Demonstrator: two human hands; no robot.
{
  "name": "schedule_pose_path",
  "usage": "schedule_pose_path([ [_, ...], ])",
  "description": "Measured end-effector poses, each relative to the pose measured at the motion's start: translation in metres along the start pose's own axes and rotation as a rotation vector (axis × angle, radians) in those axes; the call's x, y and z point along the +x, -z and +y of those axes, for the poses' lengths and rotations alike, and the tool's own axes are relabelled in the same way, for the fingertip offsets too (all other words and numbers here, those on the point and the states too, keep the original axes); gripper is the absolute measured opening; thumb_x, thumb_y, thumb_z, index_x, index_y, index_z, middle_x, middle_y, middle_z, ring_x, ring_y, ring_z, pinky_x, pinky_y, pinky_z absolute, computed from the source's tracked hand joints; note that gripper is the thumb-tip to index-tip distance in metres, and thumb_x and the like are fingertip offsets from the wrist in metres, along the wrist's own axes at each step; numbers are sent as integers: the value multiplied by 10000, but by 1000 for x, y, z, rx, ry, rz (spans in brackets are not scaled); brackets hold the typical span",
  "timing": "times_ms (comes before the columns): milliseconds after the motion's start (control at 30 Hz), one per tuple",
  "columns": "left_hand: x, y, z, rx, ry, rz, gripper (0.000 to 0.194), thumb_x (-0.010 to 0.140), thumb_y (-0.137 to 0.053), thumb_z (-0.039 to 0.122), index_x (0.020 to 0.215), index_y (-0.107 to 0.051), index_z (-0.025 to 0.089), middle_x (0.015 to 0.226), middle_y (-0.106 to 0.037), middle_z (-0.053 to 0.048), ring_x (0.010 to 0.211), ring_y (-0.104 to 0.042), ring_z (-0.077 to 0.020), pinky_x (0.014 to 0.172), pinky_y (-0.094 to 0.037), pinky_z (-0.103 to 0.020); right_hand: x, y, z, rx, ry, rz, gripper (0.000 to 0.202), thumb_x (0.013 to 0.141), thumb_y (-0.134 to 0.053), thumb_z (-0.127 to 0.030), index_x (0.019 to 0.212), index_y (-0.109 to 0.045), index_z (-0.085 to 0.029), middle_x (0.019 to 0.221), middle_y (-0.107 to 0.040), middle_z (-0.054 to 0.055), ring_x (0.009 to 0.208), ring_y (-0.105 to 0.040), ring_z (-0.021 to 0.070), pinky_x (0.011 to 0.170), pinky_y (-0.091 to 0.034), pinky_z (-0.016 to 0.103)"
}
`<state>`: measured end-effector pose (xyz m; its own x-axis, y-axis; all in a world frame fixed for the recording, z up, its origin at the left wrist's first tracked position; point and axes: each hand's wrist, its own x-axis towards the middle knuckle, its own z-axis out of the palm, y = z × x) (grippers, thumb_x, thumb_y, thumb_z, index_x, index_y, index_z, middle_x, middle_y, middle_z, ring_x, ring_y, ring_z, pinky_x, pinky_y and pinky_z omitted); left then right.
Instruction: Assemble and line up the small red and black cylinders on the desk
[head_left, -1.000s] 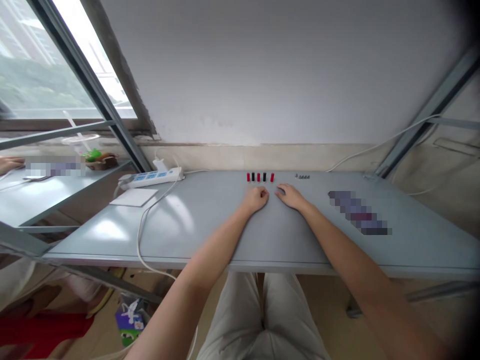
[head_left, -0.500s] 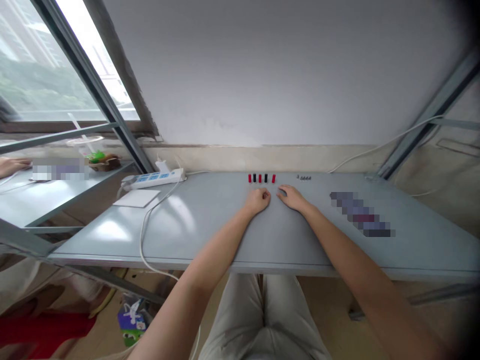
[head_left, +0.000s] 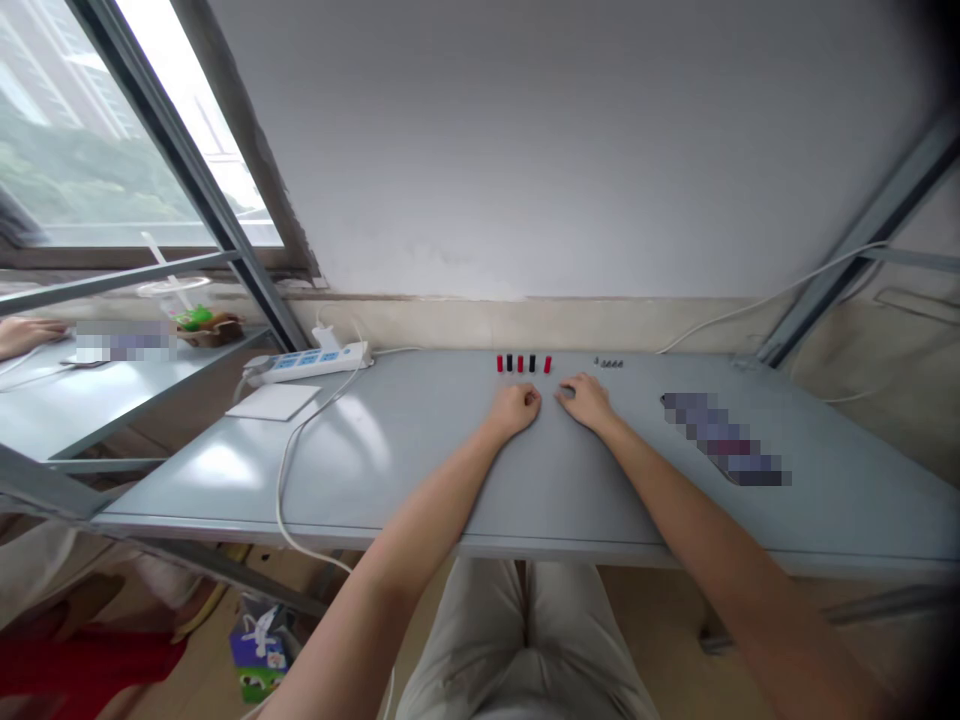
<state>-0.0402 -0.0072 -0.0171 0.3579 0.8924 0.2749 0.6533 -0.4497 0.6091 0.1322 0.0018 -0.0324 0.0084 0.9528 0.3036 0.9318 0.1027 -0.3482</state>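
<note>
Several small red and black cylinders stand upright in a row near the back of the grey table (head_left: 420, 470); the rightmost is a red cylinder (head_left: 547, 364), with a black cylinder (head_left: 532, 363) to its left. My left hand (head_left: 516, 408) rests on the table just in front of the row, its fingers curled together; whether something small is inside cannot be made out. To its right lies my right hand (head_left: 585, 400), thumb and fingers apart, holding nothing visible. Behind it, to the right, is a short line of small metal pieces (head_left: 612, 364).
A white power strip (head_left: 315, 361), a white square pad (head_left: 274, 402) and a loose white cable occupy the left side. On the right lies a blurred-out flat dark object (head_left: 724, 440). Another person's hand (head_left: 30, 335) is at the far-left table, near a plastic cup (head_left: 180, 295).
The view has tilted slightly, so the table sits a little lower in the picture. The right hand's fingers look slightly more curled. The left hand and the cylinders stay as they were.
</note>
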Motion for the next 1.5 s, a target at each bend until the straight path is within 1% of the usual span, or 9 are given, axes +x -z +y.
schedule_pose_path([
  [100,0,-1,0,7,10,13,185,775,-471,204,772,-645,145,671,-614,-28,597,-506,-117,602,-393,-231,-1,3,-5,11,-98,6,299,776,-560,-386,993,-666,-211,1105,-610,94,1065,-517,269,870,-395,405],
  [267,-2,0,2,30,20,37,204,784,-455,200,766,-648,135,662,-605,-34,581,-490,-113,599,-389,-233,9,3,-7,85,-158,-36,323,755,-574,-388,1007,-665,-206,1055,-637,86,1012,-557,247,836,-410,372],
  [633,1,-3,-3,-23,31,42,218,800,-456,214,772,-657,135,643,-598,-30,575,-484,-111,597,-389,-233,39,-2,-15,166,-193,-74,373,703,-629,-404,1026,-658,-220,984,-676,55,948,-592,213,811,-405,316],
  [933,4,-4,-5,-86,53,67,200,798,-468,207,759,-647,127,630,-591,-22,585,-490,-108,600,-393,-230,41,-6,-20,186,-197,-35,214,734,-599,-359,884,-659,-218,914,-687,24,901,-600,191,777,-391,304],
  [1033,5,-5,-6,-123,59,97,188,801,-465,198,780,-638,127,615,-582,-16,577,-491,-103,602,-401,-227,34,3,-22,199,-179,-67,168,747,-589,-316,856,-649,-204,908,-688,30,870,-605,176,739,-393,281],
  [1100,6,-7,-6,-162,58,150,182,802,-481,208,868,-628,123,624,-586,-13,575,-493,-99,615,-411,-228,26,11,-25,181,-155,-91,155,755,-580,-298,853,-642,-196,896,-689,41,841,-608,175,713,-393,274],
  [1233,7,-8,-3,-253,32,257,340,784,-551,247,1099,-556,119,719,-619,-22,583,-503,-91,646,-429,-232,8,26,-34,38,14,-91,148,782,-551,-289,860,-646,-208,861,-690,57,855,-603,201,756,-377,308],
  [1333,8,-7,0,-294,0,249,270,788,-548,224,1040,-594,139,784,-638,-37,626,-524,-91,661,-434,-227,-1,30,-40,-83,123,-82,170,814,-498,-257,883,-644,-206,859,-686,72,844,-603,210,802,-358,341],
  [1500,8,-3,5,-344,53,286,159,788,-546,217,885,-628,122,793,-648,-53,620,-526,-87,639,-427,-223,-3,30,-41,-124,143,-91,142,815,-506,-252,859,-631,-203,859,-678,64,823,-605,206,804,-362,349],
])
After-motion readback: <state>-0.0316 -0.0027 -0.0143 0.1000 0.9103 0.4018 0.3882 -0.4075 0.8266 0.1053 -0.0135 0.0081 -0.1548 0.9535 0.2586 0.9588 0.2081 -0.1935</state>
